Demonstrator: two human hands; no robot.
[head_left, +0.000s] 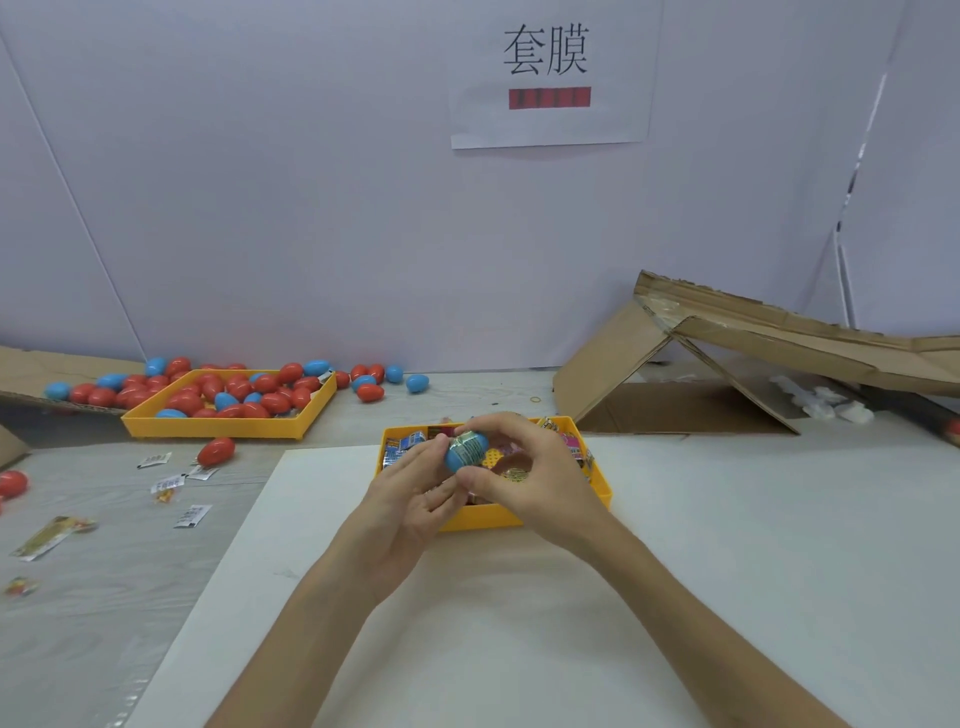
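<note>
left hand (415, 499): palm up, forearm angled in from below, fingers cupping blue plastic egg (464, 453) | right hand (524, 473): thumb and fingers pinching the egg's printed foil sleeve (467, 445) | egg: raised above yellow tray (483, 517) of wrappers on white board (675, 545)

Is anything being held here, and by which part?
A blue egg with a shiny wrapper: the left hand holds its left end, the right hand grips its right side.

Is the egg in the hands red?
No, the plastic egg that the left hand and right hand hold is blue, with shiny film around it.
</note>
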